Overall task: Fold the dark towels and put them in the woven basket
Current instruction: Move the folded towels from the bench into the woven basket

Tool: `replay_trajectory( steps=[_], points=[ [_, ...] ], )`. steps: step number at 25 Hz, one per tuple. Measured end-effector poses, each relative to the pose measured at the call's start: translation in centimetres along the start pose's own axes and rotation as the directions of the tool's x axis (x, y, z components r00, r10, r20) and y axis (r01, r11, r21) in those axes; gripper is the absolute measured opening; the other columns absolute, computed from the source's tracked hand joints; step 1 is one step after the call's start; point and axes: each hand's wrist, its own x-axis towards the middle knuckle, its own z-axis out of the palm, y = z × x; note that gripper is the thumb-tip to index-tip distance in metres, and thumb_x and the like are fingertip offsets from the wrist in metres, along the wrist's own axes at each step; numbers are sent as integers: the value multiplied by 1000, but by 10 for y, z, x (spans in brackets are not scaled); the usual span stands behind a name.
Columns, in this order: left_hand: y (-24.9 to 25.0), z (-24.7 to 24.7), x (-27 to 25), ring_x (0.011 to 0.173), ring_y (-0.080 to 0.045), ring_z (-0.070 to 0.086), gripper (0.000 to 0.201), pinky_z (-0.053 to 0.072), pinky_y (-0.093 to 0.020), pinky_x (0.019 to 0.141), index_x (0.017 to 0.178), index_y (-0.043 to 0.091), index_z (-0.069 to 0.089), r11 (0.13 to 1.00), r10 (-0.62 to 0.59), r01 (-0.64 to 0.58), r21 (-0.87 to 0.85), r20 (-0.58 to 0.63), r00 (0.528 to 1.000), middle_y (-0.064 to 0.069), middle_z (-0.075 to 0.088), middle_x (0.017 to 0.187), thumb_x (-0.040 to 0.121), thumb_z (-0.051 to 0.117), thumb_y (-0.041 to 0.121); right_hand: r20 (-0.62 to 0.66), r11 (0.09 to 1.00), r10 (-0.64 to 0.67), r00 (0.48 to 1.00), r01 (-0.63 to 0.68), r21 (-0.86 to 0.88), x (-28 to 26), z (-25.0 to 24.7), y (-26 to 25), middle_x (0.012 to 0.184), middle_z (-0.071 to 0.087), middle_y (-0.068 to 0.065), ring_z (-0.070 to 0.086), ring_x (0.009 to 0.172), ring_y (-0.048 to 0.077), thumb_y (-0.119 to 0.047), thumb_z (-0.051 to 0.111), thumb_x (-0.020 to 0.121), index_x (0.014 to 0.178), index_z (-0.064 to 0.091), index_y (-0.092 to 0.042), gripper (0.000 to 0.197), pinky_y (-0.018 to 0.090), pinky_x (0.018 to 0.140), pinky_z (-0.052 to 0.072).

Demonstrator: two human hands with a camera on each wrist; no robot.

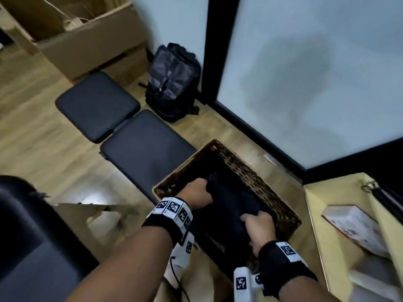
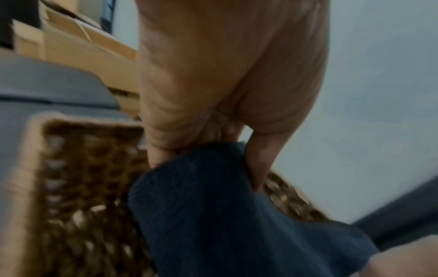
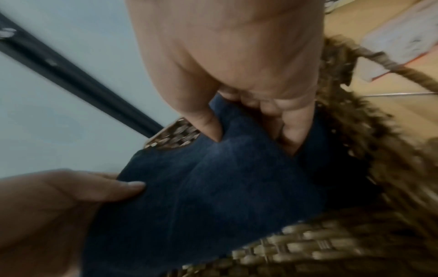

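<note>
Left hand [image 1: 197, 196] and right hand [image 1: 259, 227] each clamp one end of the folded towel [image 1: 231, 203], thumbs on top, fingers curled under. The towel spans between them, low inside the basket [image 1: 250, 173], not clearly bedded.

Risks, as judged:
- Fingers drawn out from under could drag the bottom layer and spring the fold open.
- The right hand sits close to the basket wall, so knuckles or cloth may catch on the weave.
- An uneven release would leave one end riding up the wall.

There is dark cloth below the right fingers; cannot tell whether it is a second towel or the same one.
</note>
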Motion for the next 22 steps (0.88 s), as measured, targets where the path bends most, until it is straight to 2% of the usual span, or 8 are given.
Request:
replay_trajectory(
  steps=[4,7,9,12,14,17,19,22],
  points=[
    [35,66,62,130,-30,51,66,43,-37,108,143,18,43,997,71,-72,8,95,993,-10,54,139,81,64,10,-208,983,101,973,-130,-133,25,-29,15,106,67,21,64,96,39,-14,65,85,114,61,6,36,39,84,54],
    [44,103,74,128,-38,41,72,42,-48,106,143,23,34,957,169,-172,234,31,985,-14,40,136,77,61,12,-270,929,-24,963,-78,-361,26,-26,16,136,45,28,46,123,46,-14,69,83,134,41,9,62,43,102,42],
    [45,112,68,122,-36,38,64,44,-50,97,139,26,39,810,269,-274,519,87,959,-11,38,130,80,63,19,-190,892,-60,980,-33,-450,29,-21,15,141,35,24,42,123,47,-12,65,81,139,40,-2,63,44,103,40],
    [38,117,68,131,-35,34,85,39,-51,101,151,25,20,626,218,-323,710,238,946,-11,29,146,80,67,26,-47,931,163,986,-169,-325,57,-17,14,146,27,22,49,119,48,-18,61,76,145,37,-14,73,49,100,50],
    [32,115,71,136,-35,33,86,39,-51,105,153,24,17,678,167,-316,663,279,946,-9,25,152,82,64,26,1,936,188,982,-179,-303,78,-19,25,147,30,20,50,119,47,-27,61,66,144,41,-22,81,55,94,55],
    [30,100,66,130,-32,47,56,44,-44,104,140,14,47,818,172,-309,486,307,936,-9,44,144,85,58,21,90,934,119,989,-81,-347,73,-24,16,130,52,16,58,110,40,-28,64,72,133,55,-19,62,52,89,59],
    [28,80,50,115,-31,58,38,50,-35,91,126,10,59,878,138,-245,411,271,953,-12,59,129,90,55,22,167,894,37,985,42,-445,46,-25,-4,109,66,14,64,102,35,-24,66,79,118,65,-10,41,48,88,59],
    [13,39,8,98,-30,63,26,45,-28,73,108,10,66,951,142,-184,250,177,974,-11,68,109,93,54,28,254,865,-49,966,169,-473,3,-11,-26,96,72,17,67,91,34,-26,67,81,101,69,-3,30,44,84,58]
  ],
)
